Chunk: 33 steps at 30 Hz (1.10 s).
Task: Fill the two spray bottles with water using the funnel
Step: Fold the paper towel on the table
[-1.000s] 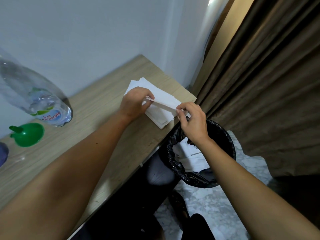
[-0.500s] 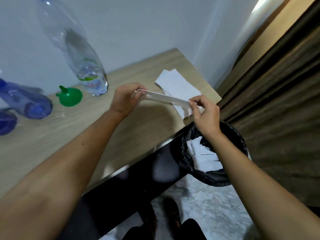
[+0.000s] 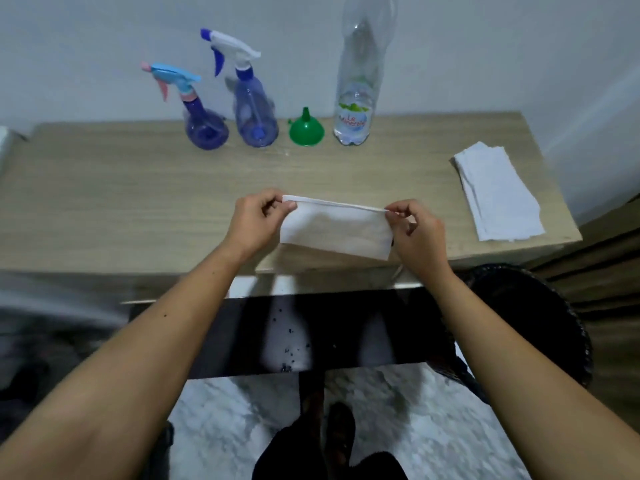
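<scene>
White paper tissue (image 3: 334, 232) hangs between my two hands over the worktop (image 3: 138, 188). My left hand (image 3: 254, 225) has a pinching grip on one top corner and my right hand (image 3: 415, 233) pinches the other. The two spray bottles (image 3: 256, 109) stand at the back by the wall with their tops on, and the green funnel (image 3: 306, 131) sits upside down next to the water bottle (image 3: 356, 98). I think I should lay the tissue flat and smooth, so it can soak up any drips
</scene>
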{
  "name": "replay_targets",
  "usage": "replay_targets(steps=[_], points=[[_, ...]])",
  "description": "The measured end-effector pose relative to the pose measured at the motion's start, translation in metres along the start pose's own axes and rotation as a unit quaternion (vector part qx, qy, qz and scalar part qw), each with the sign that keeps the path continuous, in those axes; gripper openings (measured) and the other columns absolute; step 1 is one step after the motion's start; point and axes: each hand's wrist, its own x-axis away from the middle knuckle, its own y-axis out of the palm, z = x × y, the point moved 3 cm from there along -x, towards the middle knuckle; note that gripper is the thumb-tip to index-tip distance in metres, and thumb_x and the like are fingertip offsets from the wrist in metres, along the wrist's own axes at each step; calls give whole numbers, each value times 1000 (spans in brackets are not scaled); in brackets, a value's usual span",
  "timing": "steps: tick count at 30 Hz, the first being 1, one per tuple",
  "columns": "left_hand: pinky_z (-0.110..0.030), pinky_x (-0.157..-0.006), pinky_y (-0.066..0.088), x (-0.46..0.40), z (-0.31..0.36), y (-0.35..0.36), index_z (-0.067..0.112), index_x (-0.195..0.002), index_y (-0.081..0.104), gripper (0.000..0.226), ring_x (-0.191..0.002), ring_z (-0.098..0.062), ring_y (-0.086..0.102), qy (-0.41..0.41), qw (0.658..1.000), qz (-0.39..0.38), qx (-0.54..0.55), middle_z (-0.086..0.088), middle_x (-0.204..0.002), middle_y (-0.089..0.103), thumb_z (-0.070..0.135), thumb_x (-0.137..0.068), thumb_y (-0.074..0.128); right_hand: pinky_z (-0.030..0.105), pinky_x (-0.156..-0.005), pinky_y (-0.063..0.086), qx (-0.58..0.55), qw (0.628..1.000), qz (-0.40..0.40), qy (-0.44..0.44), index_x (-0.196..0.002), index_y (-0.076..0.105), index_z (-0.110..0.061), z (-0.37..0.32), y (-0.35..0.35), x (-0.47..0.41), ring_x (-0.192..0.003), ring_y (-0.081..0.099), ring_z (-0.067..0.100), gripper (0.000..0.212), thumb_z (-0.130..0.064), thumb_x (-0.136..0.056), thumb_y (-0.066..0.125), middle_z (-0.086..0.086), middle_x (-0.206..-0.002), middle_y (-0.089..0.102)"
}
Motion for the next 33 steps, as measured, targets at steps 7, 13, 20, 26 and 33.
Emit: replay_targets(steps=[7,13,20,26,33], points=[[-24,-67,52,62,-46,-35,16,-90,76,15,-54,1,48,-86,994,54,-46,8,-64,60,23,-87,88,12,-75,49,12,996,-89,-10,-98,76,-15,-16,51,24,-77,68,16,5,-13,-95,74,-5,-88,73],[-39,-81,54,69,-62,-56,23,-91,79,17,-87,-17,62,-54,982,55,-174,17,-74,66,37,-87,87,38,-80,56,39,992,-115,-37,-97,75,-12,-11,75,28,-85,67,20,4,-15,-94,73,0,-93,74],[-39,-91,52,58,-75,-66,28,-104,77,30,-104,-15,58,-31,981,69,-181,14,-99,71,42,-82,89,45,-80,53,75,992,-92,-43,-95,74,-11,-4,91,16,-85,63,24,5,-13,-91,74,2,-91,70],[-33,-96,48,63,-66,-53,17,-127,68,39,-124,-24,54,69,960,100,-251,-6,-128,62,37,-94,77,46,-94,49,139,980,-44,-136,-116,70,-8,-23,94,27,-105,63,35,24,-14,-93,66,11,-115,68],[-51,-123,37,84,-61,5,0,-152,53,56,-148,-34,50,201,909,-43,-362,-20,-158,52,34,-108,43,44,-129,24,203,923,-236,-226,-160,40,-6,-27,133,59,-157,33,30,59,-36,-109,40,16,-167,38]])
